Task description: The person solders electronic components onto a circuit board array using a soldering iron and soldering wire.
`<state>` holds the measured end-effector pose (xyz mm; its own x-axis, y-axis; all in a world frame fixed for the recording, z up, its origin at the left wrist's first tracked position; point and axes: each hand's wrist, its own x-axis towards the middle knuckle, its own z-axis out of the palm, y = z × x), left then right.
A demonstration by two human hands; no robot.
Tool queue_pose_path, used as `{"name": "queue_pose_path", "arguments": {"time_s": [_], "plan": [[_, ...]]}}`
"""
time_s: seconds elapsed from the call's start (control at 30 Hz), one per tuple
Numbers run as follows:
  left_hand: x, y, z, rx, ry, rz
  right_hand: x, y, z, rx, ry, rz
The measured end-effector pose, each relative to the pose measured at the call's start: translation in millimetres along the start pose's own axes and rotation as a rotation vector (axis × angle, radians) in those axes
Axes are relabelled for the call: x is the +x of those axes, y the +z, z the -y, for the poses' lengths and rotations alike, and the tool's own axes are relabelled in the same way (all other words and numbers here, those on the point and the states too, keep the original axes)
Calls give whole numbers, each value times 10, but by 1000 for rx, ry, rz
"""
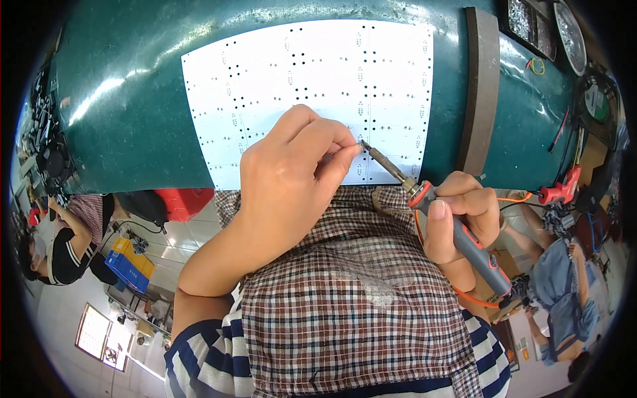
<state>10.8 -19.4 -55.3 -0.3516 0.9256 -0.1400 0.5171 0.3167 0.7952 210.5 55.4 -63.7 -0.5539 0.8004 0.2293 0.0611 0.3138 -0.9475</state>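
Your left hand point(292, 159) is pinching, contents unclear, risking burns should your right hand point(464, 215), gripping the grey-red soldering iron point(421, 194), slip.

A glossy green worktop point(133, 132), streaked with reflected light, spans the scene. Lying flat at its middle is a large white circuit-board panel point(325, 74), dotted with dark holes and small printed marks, its lower edge close to the worktop's near edge. Just right of the panel, a long, dark brown bar point(482, 93) runs from front to back. Farther right are a small yellow loop point(537, 66) and a thin red-and-black piece point(559, 131); at the far right corner, a dark metal tray point(533, 28).
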Motion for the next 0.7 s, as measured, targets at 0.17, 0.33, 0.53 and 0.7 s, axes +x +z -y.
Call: {"name": "queue_pose_path", "arguments": {"time_s": [0.17, 0.33, 0.53, 0.7], "plan": [[-2, -1, 25, 21, 16, 16, -20, -3, -3, -1, -12, -11], [0, 17, 44, 20, 25, -12, -17, -2, -9, -14, -28, -7], [-1, -33, -7, 10, -16, 81, -22, -4, -14, -21, -27, -9], [-31, -61, -37, -19, -11, 24, -3, -18, 5, -26, -30, 4]]}}
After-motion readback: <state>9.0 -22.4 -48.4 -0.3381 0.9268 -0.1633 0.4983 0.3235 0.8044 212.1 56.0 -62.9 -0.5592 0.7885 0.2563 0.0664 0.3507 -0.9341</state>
